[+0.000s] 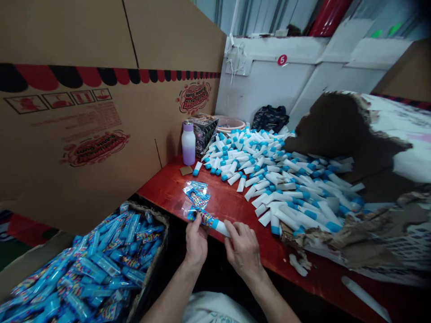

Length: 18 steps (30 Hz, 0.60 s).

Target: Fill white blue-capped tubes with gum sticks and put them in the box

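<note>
At the front edge of the red table (232, 202), my left hand (196, 241) and my right hand (243, 249) hold one white tube with a blue cap (215, 224) between them. A colourful printed sleeve covers the tube's left end, where my left fingers pinch it. My right fingers grip the bare white end. Just beyond my hands lies a small stack of flat printed sleeves (197, 195). A big heap of bare white tubes with blue caps (283, 184) covers the table to the right.
A cardboard box (90, 269) at lower left is full of wrapped tubes. A tall printed carton wall (101, 103) stands at left. A lilac bottle (188, 143) stands at the back. Torn cardboard (363, 242) lies at right.
</note>
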Available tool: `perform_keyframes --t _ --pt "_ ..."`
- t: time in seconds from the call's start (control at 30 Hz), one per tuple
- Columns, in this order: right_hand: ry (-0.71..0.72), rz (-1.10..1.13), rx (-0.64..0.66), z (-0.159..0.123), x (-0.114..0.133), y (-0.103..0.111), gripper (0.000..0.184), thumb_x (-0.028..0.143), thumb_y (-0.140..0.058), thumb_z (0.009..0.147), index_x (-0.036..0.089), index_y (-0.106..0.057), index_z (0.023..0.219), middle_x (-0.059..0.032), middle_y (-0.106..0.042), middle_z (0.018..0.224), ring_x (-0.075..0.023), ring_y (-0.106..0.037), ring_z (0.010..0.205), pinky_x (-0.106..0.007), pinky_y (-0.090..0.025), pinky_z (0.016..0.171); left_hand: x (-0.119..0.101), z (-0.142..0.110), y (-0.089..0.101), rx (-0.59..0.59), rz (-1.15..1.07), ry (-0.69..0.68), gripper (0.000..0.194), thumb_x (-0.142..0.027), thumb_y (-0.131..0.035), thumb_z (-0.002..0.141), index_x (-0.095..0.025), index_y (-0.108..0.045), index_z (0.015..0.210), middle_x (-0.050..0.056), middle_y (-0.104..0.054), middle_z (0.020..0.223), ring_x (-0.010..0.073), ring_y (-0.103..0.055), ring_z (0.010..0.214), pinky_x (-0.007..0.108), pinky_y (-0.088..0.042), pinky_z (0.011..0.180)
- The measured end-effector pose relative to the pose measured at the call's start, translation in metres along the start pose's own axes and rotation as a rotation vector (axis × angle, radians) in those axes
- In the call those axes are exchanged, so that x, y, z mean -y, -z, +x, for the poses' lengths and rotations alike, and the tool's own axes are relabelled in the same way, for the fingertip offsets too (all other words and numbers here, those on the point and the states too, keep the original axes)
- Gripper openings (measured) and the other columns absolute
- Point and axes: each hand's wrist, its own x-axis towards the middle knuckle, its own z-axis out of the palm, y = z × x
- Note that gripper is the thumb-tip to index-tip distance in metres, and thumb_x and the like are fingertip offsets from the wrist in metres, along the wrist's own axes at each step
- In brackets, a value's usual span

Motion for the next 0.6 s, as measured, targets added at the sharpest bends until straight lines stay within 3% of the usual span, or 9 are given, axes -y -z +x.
perform_keyframes --t 0.1,0.27,0.43,0.53,0.6 --pt "0.001 0.039 -0.02 -0.004 0.002 -0.009 0.037 0.018 -0.046 0.087 0.016 -0.055 0.122 -0.0095 -0.059 0.093 -0.0215 -0.052 0.079 -0.032 -0.04 0.07 0.008 -0.005 -0.004 0.068 -0.012 0.072 0.027 -0.037 -0.069 0.075 -0.012 -0.066 0.086 0.009 -0.072 0.082 0.0228 -0.068 0.077 0.036 -0.051 0.076" --pt "-0.043 0.199 -0.036 -0.002 0.009 -0.019 0.038 0.018 -0.044 0.088 0.014 -0.053 0.125 -0.0107 -0.059 0.094 -0.0222 -0.056 0.086 -0.033 -0.046 0.075 0.026 -0.013 -0.008 0.079 -0.012 0.095 0.032 -0.042 -0.064 0.079 -0.012 -0.065 0.091 0.011 -0.071 0.089 0.0248 -0.067 0.088 0.039 -0.048 0.086" --pt "-0.144 0.541 -0.011 0.009 0.009 -0.017 0.041 0.022 -0.047 0.087 0.019 -0.049 0.127 -0.0109 -0.058 0.111 -0.0228 -0.055 0.104 -0.035 -0.046 0.088 0.018 -0.006 -0.01 0.103 0.011 0.07 0.036 -0.047 -0.06 0.081 -0.012 -0.067 0.088 0.011 -0.071 0.088 0.0257 -0.066 0.093 0.039 -0.047 0.089" --pt "-0.37 0.858 0.102 0.007 0.001 -0.024 0.031 0.037 -0.052 0.085 0.017 -0.057 0.109 -0.0047 -0.063 0.087 -0.0164 -0.059 0.073 -0.027 -0.048 0.064 0.009 0.001 -0.01 0.119 -0.005 0.051 0.039 -0.049 -0.06 0.081 -0.012 -0.066 0.092 0.012 -0.071 0.093 0.0264 -0.065 0.094 0.04 -0.047 0.089" --pt "-0.534 1.066 0.214 0.002 -0.001 -0.032 0.03 0.047 -0.051 0.084 0.017 -0.057 0.083 0.0025 -0.054 0.06 -0.0104 -0.046 0.047 -0.021 -0.036 0.044 0.011 0.001 -0.009 0.132 0.017 0.032 0.04 -0.05 -0.058 0.082 -0.012 -0.065 0.094 0.013 -0.07 0.095 0.027 -0.065 0.095 0.04 -0.046 0.088"
